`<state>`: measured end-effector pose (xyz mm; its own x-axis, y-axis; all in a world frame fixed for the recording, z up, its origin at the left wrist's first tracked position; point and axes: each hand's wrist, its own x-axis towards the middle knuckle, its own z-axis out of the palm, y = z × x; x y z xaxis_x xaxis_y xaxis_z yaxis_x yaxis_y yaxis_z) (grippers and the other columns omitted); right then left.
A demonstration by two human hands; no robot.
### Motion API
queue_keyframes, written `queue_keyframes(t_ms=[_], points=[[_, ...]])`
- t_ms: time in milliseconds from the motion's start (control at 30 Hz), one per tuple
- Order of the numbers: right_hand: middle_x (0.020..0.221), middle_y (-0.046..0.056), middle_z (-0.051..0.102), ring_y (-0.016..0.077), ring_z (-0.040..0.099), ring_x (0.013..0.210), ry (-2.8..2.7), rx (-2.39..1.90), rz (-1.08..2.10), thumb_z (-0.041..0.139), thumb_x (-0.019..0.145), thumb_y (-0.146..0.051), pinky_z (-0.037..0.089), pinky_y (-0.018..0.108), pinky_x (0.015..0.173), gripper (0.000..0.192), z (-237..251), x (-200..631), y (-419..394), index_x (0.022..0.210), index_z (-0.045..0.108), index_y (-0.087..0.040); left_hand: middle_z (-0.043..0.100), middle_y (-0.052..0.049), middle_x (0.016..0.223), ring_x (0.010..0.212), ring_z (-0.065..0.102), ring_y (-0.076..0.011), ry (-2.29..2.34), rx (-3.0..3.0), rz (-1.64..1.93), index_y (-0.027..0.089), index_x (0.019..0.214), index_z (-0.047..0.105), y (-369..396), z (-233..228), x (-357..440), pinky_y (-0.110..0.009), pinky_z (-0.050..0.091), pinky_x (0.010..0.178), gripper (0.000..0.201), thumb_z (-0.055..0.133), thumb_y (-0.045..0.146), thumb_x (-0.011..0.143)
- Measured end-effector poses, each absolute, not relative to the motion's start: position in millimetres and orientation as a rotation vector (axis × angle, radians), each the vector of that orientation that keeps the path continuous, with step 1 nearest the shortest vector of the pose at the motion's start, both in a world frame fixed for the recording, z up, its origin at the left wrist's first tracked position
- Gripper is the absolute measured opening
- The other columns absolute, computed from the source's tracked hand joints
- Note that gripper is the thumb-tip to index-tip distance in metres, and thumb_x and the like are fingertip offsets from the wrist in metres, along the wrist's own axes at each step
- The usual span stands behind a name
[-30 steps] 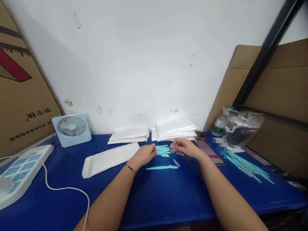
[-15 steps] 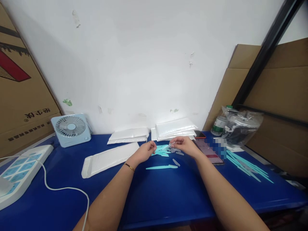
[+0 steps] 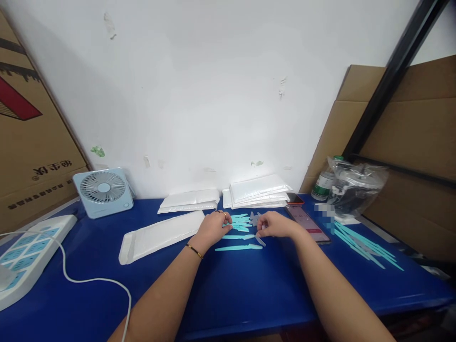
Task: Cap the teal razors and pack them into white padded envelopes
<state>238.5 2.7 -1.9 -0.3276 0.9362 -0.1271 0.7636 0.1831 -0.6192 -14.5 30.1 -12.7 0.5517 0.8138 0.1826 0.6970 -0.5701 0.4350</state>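
Observation:
My left hand (image 3: 213, 227) is closed, its fingertips pinched at the left ends of a small pile of turquoise eyebrow razors (image 3: 241, 221). Whether one is lifted is hard to see. Fingers bent together, my right hand (image 3: 273, 224) is lowered beside a translucent blade cap (image 3: 261, 241); what it pinches is hidden. More clear caps (image 3: 254, 217) lie between the pile and my right fingers. In front of the pile, one turquoise razor (image 3: 240, 236) lies crosswise between my hands, and another razor (image 3: 238, 247) lies parallel, nearer to me.
White padded mailers (image 3: 188, 199) and a mailer stack (image 3: 259, 190) stand by the wall; an open mailer (image 3: 160, 237) lies left. A phone (image 3: 309, 225) and more razors (image 3: 368, 244) are right. A fan (image 3: 103, 190), power strip (image 3: 32, 256) and white cable (image 3: 96, 279) are left.
A second razor now lies in front of the pile, above the nearer one. My right hand has moved down and slightly right, toward the loose cap; my left hand has barely shifted.

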Motion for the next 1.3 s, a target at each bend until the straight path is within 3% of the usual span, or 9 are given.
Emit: queue_keyframes(t_ms=[133,300,467,633,900,1200,1300], points=[[0.062,0.0,0.062,0.0123,0.054,0.057,-2.365,-1.661,0.776,0.071,0.062,-0.03,0.037,0.022,0.05,0.013,-8.3,232.4,3.2,0.065,0.067,-0.018,0.063,-0.004,0.098,0.09,0.059,-0.0207,1.385,2.603,0.503,0.023,0.096,0.063,37.5,-18.8,-17.9,-0.029,0.043,0.075,0.021,0.061,0.031,0.076],[0.062,0.0,0.063,0.0112,0.054,0.054,-2.235,-1.593,0.834,0.066,0.064,-0.024,0.039,0.022,0.049,0.008,-11.9,230.3,5.9,0.065,0.063,-0.017,0.065,-0.002,0.088,0.081,0.061,-0.0182,1.408,2.572,0.423,0.022,0.083,0.062,44.9,-25.4,-18.7,-0.026,0.042,0.067,0.009,0.059,0.028,0.077],[0.059,-0.001,0.063,0.0122,0.059,0.05,-1.625,-1.372,1.112,0.065,0.071,-0.035,0.048,0.023,0.049,0.025,-9.7,230.8,11.1,0.087,0.057,-0.017,0.065,-0.002,0.083,0.078,0.059,-0.0178,1.397,2.49,0.491,0.022,0.086,0.06,44.1,-22.3,-19.1,-0.025,0.04,0.065,0.01,0.056,0.029,0.079],[0.069,0.004,0.069,0.015,0.066,0.064,-1.465,-1.219,1.114,0.076,0.063,-0.036,0.053,0.025,0.061,0.032,-12.3,233.2,14.7,0.081,0.059,-0.016,0.062,-0.002,0.079,0.072,0.056,-0.0159,1.255,2.359,0.603,0.02,0.089,0.058,44.0,-21.2,-22.2,-0.024,0.039,0.06,0.016,0.05,0.032,0.082],[0.07,0.004,0.07,0.0199,0.069,0.075,-1.529,-1.142,1.024,0.077,0.063,-0.039,0.056,0.032,0.072,0.032,-14.5,226.2,14.9,0.081,0.063,-0.017,0.06,-0.002,0.077,0.069,0.054,-0.0149,1.197,2.288,0.564,0.018,0.086,0.059,43.4,-18.2,-20.6,-0.024,0.038,0.057,0.017,0.054,0.033,0.079],[0.07,0.004,0.07,0.0152,0.065,0.063,-1.649,-1.172,1.136,0.076,0.063,-0.039,0.052,0.028,0.063,0.033,-4.8,219.0,6.1,0.084,0.065,-0.015,0.063,-0.001,0.075,0.067,0.057,-0.0145,1.043,2.239,0.527,0.018,0.086,0.06,30.9,-14.0,-11.3,-0.023,0.04,0.057,0.021,0.055,0.037,0.079],[0.068,0.004,0.068,0.0145,0.061,0.059,-1.762,-1.312,0.997,0.071,0.068,-0.042,0.048,0.025,0.056,0.033,3.2,235.4,3.6,0.088,0.066,-0.015,0.064,-0.002,0.081,0.073,0.058,-0.016,1.079,2.317,0.521,0.019,0.09,0.062,31.2,-15.3,-11.6,-0.024,0.041,0.061,0.025,0.056,0.04,0.079]])
